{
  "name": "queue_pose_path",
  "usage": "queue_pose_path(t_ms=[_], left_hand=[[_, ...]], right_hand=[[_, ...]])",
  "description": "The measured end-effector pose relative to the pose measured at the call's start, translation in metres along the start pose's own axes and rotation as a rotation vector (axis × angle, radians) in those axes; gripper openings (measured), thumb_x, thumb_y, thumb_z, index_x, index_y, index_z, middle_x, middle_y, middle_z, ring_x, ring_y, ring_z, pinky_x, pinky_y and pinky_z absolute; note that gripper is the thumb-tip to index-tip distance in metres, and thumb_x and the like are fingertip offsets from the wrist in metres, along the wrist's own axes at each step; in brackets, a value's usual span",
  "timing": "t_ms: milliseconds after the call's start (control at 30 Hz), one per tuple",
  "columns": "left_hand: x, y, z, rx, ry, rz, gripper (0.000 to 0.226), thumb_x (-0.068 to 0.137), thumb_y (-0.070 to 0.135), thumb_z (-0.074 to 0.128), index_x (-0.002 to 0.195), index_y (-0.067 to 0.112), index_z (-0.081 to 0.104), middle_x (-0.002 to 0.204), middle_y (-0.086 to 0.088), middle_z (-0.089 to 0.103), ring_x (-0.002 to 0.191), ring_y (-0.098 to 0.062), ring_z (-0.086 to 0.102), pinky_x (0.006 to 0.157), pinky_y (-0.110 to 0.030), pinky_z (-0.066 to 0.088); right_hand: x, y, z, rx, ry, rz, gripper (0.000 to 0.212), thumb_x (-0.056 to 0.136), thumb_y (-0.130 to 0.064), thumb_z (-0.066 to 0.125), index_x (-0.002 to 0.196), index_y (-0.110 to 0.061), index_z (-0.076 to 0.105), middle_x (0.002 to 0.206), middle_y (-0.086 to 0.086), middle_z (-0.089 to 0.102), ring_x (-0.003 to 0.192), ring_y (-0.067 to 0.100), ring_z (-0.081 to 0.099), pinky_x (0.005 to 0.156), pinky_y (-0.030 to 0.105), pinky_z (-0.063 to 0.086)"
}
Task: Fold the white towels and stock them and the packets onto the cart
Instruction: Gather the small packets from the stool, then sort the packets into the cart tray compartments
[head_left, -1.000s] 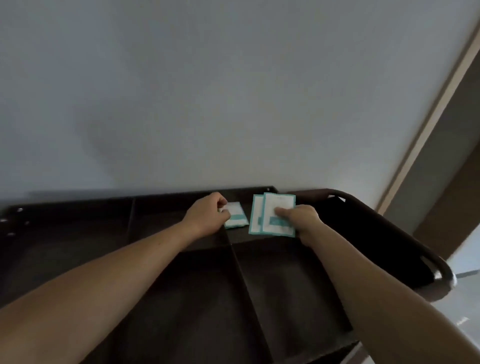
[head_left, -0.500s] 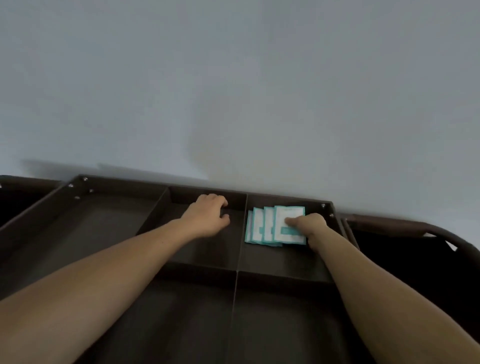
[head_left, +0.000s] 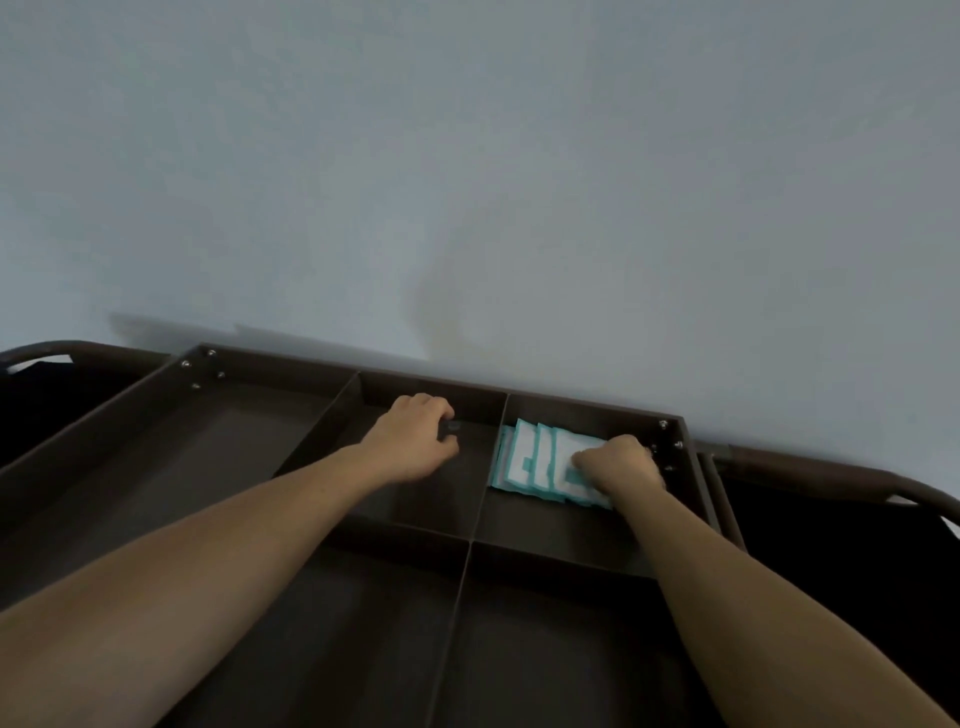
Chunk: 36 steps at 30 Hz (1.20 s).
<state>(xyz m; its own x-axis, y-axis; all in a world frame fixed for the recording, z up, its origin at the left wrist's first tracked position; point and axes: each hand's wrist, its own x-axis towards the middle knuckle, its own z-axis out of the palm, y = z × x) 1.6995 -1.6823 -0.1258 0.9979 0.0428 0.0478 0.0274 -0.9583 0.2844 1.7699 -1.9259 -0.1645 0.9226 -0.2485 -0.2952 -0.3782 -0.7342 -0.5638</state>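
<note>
Several white packets with teal borders (head_left: 530, 462) lie fanned and overlapping in the far right compartment of the dark brown cart tray (head_left: 587, 411). My right hand (head_left: 621, 465) lies on the right end of the fan, fingers curled down over the packets. In the neighbouring far middle compartment rests my left hand (head_left: 415, 441), loosely curled, with nothing visible in it. No towels are in view.
Thin dividers (head_left: 488, 488) split the tray into a long left section (head_left: 171, 457), two far sections and two near ones. Rounded cart handles (head_left: 857, 477) stick out at both ends. A plain pale wall (head_left: 467, 182) rises right behind the cart.
My left hand no longer holds its packet, which has joined the fan. My right hand has lowered the packets into the far right compartment and slid further over them. The view has swung left.
</note>
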Motion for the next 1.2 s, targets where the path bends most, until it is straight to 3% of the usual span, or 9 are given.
queue_pose_path(t_ms=[167,333,600,833,1100,1200], left_hand=[[-0.003,0.002,-0.006,0.012,-0.001,-0.017,0.048,0.093,0.035,0.057,0.137,0.017,0.05,0.142,-0.003,0.047,0.132,-0.022,0.039,0.104,-0.037,0.038],[-0.014,0.007,-0.018,0.029,0.022,-0.032,0.051,0.094,0.037,0.057,0.14,0.017,0.047,0.144,-0.003,0.045,0.135,-0.022,0.037,0.106,-0.039,0.038],[-0.072,-0.029,-0.059,0.079,0.1,-0.107,0.052,0.095,0.039,0.055,0.141,0.017,0.045,0.145,-0.005,0.044,0.136,-0.025,0.035,0.11,-0.045,0.036],[-0.185,-0.144,-0.116,0.085,0.264,-0.306,0.051,0.092,0.04,0.058,0.138,0.019,0.05,0.142,-0.003,0.047,0.134,-0.024,0.039,0.108,-0.044,0.037],[-0.365,-0.318,-0.175,0.111,0.332,-0.514,0.051,0.095,0.037,0.056,0.141,0.019,0.048,0.143,-0.004,0.046,0.132,-0.026,0.041,0.109,-0.047,0.038],[-0.421,-0.378,-0.192,0.106,0.338,-0.595,0.041,0.092,0.039,0.056,0.129,0.021,0.056,0.134,-0.004,0.051,0.126,-0.028,0.046,0.103,-0.048,0.043]], right_hand=[[-0.014,-0.005,-0.009,-0.047,0.016,-0.013,0.065,0.085,-0.032,0.06,0.141,-0.004,0.043,0.148,0.019,0.033,0.131,0.039,0.042,0.107,0.045,0.04],[-0.03,-0.024,-0.026,-0.167,0.115,-0.231,0.058,0.091,-0.038,0.052,0.138,-0.005,0.045,0.143,0.018,0.04,0.132,0.037,0.037,0.105,0.046,0.037],[-0.112,-0.101,0.006,-0.372,0.011,-0.657,0.068,0.093,-0.063,0.045,0.141,-0.016,0.047,0.144,0.012,0.043,0.134,0.034,0.038,0.105,0.05,0.037],[-0.236,-0.187,0.079,-0.348,-0.097,-0.893,0.065,0.094,-0.059,0.05,0.146,-0.02,0.043,0.151,0.012,0.036,0.14,0.035,0.031,0.112,0.054,0.033],[-0.418,-0.271,0.217,-0.429,-0.237,-1.136,0.067,0.096,-0.06,0.048,0.151,-0.024,0.037,0.16,0.007,0.025,0.147,0.034,0.021,0.115,0.058,0.024],[-0.476,-0.297,0.258,-0.429,-0.279,-1.199,0.067,0.096,-0.06,0.048,0.151,-0.023,0.037,0.16,0.007,0.026,0.147,0.034,0.022,0.116,0.059,0.024]])
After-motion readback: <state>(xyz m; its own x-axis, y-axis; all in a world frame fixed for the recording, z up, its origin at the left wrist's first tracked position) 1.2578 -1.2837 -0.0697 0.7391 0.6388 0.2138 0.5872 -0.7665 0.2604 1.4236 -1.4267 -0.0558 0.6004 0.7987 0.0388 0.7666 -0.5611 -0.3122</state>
